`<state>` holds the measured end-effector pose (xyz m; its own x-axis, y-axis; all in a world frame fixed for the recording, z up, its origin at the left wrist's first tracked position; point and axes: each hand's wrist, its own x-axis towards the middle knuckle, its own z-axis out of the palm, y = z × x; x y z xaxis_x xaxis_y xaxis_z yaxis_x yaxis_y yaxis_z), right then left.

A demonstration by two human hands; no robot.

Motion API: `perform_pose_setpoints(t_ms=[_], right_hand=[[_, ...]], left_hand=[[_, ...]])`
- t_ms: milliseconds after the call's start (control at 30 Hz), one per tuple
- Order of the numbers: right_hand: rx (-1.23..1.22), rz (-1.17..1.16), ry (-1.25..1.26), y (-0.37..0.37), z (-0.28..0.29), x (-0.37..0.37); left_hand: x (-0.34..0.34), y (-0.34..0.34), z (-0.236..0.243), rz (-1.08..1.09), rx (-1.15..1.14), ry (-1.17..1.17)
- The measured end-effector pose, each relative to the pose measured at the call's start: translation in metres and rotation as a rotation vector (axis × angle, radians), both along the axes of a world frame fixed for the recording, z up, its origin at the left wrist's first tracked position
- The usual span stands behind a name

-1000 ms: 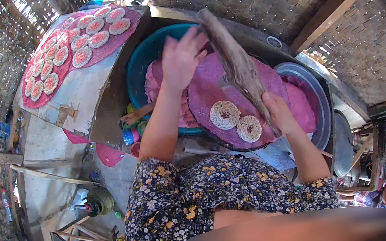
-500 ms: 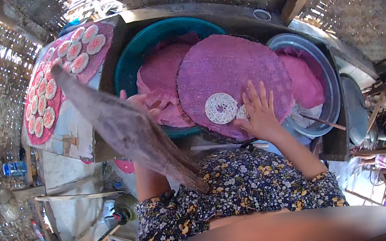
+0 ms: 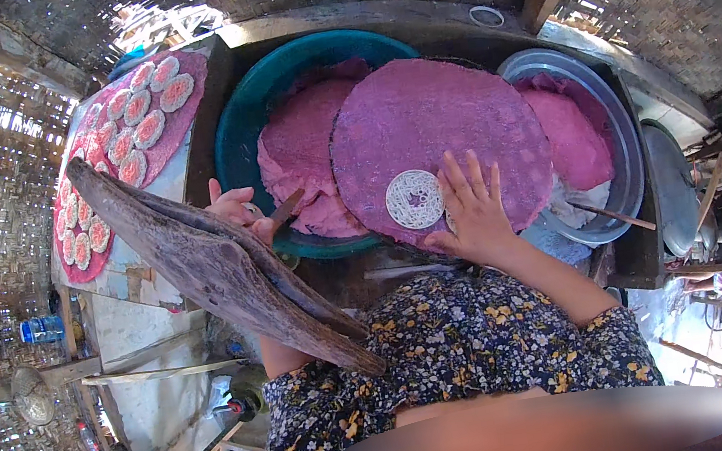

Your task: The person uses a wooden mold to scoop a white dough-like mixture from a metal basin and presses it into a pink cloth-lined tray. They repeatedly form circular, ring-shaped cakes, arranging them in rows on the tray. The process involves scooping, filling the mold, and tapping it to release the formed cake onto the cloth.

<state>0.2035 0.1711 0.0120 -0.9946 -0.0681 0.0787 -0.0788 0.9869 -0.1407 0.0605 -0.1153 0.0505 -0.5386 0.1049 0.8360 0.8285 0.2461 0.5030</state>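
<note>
A long, weathered wooden press [image 3: 216, 256], made of two bars with a gap, slants across from upper left toward my chest. My left hand [image 3: 237, 210] is closed at its far side, partly hidden behind the wood. A short brown piece [image 3: 287, 207] sticks out by those fingers; what it belongs to is unclear. My right hand [image 3: 477, 208] lies flat, fingers stretched out, on a round pink cloth-covered mat [image 3: 437, 111]. White noodle-like strands form a lacy disc [image 3: 414, 200] left of its fingers. A bit more white shows at the fingertips, mostly covered.
Under the mat is a green basin [image 3: 232, 114] with pink cloth. At right, a grey basin [image 3: 625, 167] holds pink cloth, white matter and a stick [image 3: 611, 214]. Several pink-and-white discs [image 3: 146, 131] lie on pink cloth at upper left. A bottle [image 3: 42, 329] is by the woven wall.
The wooden press, blurred before, has shifted left and down at its far end, with my left hand moving left too. My right hand has slid slightly left and covers more of the small white patch.
</note>
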Motion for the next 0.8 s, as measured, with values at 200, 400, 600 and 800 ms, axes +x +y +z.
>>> perform_pose_setpoints(t_ms=[200, 400, 600, 800], right_hand=[[0.045, 0.035, -0.035, -0.002, -0.002, -0.004], [0.034, -0.040, 0.053, 0.005, 0.004, -0.004], [0.031, 0.062, -0.055, 0.000, -0.001, -0.002], [0.036, 0.083, -0.020, 0.002, 0.006, 0.000]], left_hand=[[0.007, 0.011, 0.011, -0.074, 0.111, -0.053], [0.009, 0.004, 0.010, -0.062, 0.062, -0.078], [0.004, 0.010, 0.014, -0.121, 0.027, 0.000], [-0.001, 0.006, 0.008, -0.189, 0.086, -0.032]])
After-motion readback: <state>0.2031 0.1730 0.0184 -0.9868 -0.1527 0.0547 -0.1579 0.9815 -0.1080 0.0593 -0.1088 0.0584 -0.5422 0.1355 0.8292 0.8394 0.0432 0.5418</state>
